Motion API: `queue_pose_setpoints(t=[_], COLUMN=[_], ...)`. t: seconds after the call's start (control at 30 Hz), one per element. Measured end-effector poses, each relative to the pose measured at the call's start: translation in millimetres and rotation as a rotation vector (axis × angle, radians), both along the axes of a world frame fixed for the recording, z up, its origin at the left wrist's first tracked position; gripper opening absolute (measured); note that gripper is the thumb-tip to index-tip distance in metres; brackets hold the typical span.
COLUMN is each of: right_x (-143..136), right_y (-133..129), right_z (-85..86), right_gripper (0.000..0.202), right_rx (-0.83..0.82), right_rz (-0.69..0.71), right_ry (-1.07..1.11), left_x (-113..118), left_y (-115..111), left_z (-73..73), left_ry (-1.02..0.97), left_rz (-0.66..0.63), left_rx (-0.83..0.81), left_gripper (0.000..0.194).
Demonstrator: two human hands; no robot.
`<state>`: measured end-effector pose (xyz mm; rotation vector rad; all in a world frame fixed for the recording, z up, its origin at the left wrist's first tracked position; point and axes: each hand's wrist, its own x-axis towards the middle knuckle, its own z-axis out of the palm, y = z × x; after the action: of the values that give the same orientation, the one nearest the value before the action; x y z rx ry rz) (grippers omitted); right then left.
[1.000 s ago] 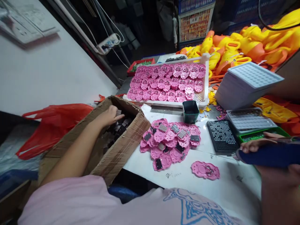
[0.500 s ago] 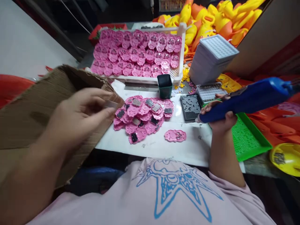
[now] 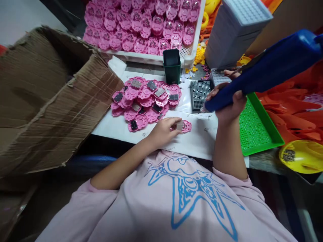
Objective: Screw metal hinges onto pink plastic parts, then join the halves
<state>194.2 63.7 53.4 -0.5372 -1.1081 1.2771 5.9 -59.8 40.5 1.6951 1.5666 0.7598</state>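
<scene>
My left hand (image 3: 164,132) is closed, pinching a small grey rectangular plate (image 3: 179,125) between thumb and fingers. The plate is over the left part of a single pink plastic casing piece (image 3: 187,126) lying on the white sheet; whether the two touch I cannot tell. My right hand (image 3: 233,104) is wrapped round a blue electric screwdriver (image 3: 264,74), its tip pointing down-left near a dark grid tray of screws (image 3: 200,92). Left of the tray lies a heap of pink casing pieces (image 3: 146,97), several with grey or black plates on them.
A cardboard box (image 3: 83,90) stands at the left. Behind are a dark green cup (image 3: 172,67) and a white crate (image 3: 151,57) of pink pieces. To the right are a stack of white trays (image 3: 227,37), a green tray (image 3: 259,131) and a yellow dish (image 3: 301,156).
My left hand has moved from the cardboard box right and down to the single pink piece, carrying the plate. My right hand still holds the screwdriver. The view has tilted downward.
</scene>
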Motion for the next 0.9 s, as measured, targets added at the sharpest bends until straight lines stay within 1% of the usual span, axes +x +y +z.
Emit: queue_pose_setpoints(t=[0.1,0.17,0.27,0.37,0.43,0.53,0.63,0.73,0.9], right_x=[-2.3,-3.5,-4.4,-4.3,-3.7,-2.2,0.3,3.3,2.9], right_y=[-6.1,-9.2,-12.0,-13.3,-14.0,-15.6,-18.8,-21.8,-21.6], right_z=[4.5,5.9,6.3,7.0,7.9,9.9,13.1,16.7,18.0], right_gripper=[0.044,0.046,0.050,0.052,0.051,0.045,0.044,0.046,0.045], right_rx=[-0.027,-0.031,-0.030,-0.029,0.011,0.068,0.008,-0.049,-0.033], right_rz=[0.049,0.065,0.085,0.069,0.062,0.060,0.019,-0.004,0.014], right_ry=[-0.003,0.002,-0.007,-0.037,-0.047,-0.075,-0.152,-0.182,-0.178], left_x=[3.9,5.4,5.0,2.6,1.2,0.9,1.8,2.2,0.6], left_y=[13.3,19.6,24.4,25.9,26.0,25.2,23.5,21.9,21.1], left_z=[-5.2,-8.0,-12.5,-17.1,-19.3,-21.1,-21.9,-22.2,-24.8], left_ry=[0.164,0.254,0.321,0.323,0.318,0.310,0.303,0.291,0.257], left_rz=[-0.159,-0.210,-0.219,-0.235,-0.247,-0.253,-0.241,-0.233,-0.235], left_rx=[0.067,0.062,0.021,-0.020,-0.023,-0.001,0.027,0.056,0.111], left_gripper=[0.035,0.035,0.037,0.039,0.039,0.039,0.037,0.036,0.037])
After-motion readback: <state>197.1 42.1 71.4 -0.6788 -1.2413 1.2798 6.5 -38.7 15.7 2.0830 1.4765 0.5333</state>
